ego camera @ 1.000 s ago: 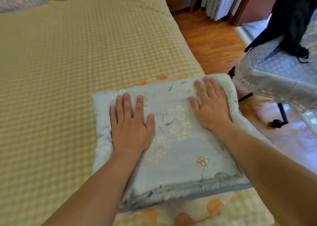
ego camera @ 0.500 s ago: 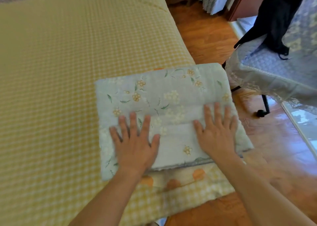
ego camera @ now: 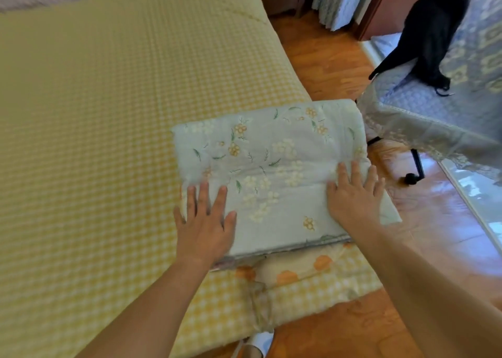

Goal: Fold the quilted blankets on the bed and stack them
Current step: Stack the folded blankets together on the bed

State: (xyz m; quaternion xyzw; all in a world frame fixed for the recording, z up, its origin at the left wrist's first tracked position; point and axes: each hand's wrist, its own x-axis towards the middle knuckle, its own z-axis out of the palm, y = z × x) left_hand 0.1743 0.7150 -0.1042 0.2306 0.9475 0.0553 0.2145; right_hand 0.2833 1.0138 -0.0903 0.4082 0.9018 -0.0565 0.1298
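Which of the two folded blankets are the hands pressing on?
The pale blue floral folded blanket on top; both hands lie flat on it. The yellow checked blanket with orange flowers lies underneath, untouched.

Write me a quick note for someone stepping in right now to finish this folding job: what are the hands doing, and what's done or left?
Left hand: open, flat on the near left part of the folded floral blanket.
Right hand: open, flat on its near right side.
The blanket lies folded at the bed's near right corner, on top of an orange-flowered blanket.
Done: this fold looks finished.
Left: probably square up the stack; no other unfolded blanket is visible.
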